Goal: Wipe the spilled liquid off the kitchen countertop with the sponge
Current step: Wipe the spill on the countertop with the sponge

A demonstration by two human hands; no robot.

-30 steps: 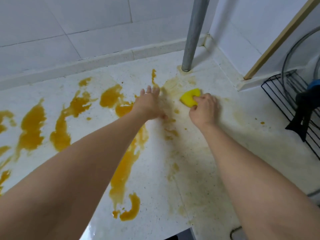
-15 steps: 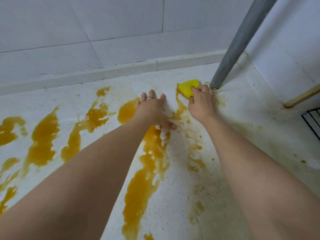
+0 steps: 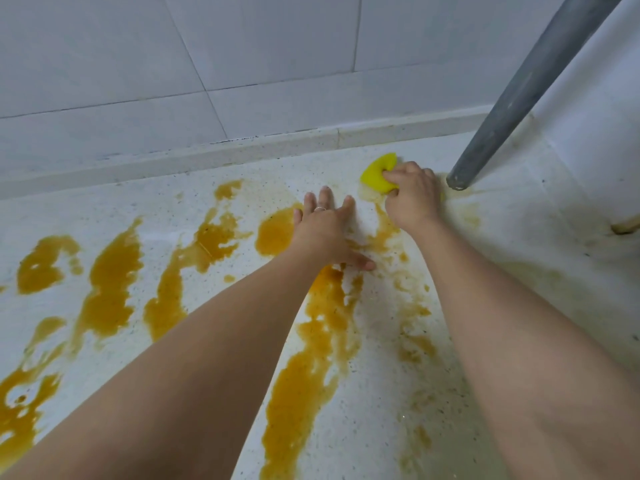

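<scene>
The right hand (image 3: 412, 197) grips the yellow sponge (image 3: 379, 174), its fingers curled over the top so the sponge buckles under them, and presses it onto the bench (image 3: 519, 271) near the back edge, just left of the foot of the grey pole (image 3: 519, 98). Half a second ago the sponge sat in much the same spot beside the pole, and a second ago it was lower and further out from the wall — so the stroke has carried it toward the back corner. Thin, pale smears lie around the sponge and trail down the bench below the right wrist.

The left hand (image 3: 325, 230) lies flat on the bench, fingers straight and slightly spread, thumb out to the right, holding nothing; a ring (image 3: 320, 208) shows on one finger. It rests where it did in both earlier views, beside a thick orange puddle of the spilled liquid (image 3: 104, 289).

The heavy puddles to the left and the long streak running down between the two forearms look unchanged in shape across the three moments. The white tiled wall (image 3: 242, 64) rises behind the bench, and at the far right edge only a sliver of a wooden strip (image 3: 627, 226) shows — the black wire rack seen earlier is out of view.
</scene>
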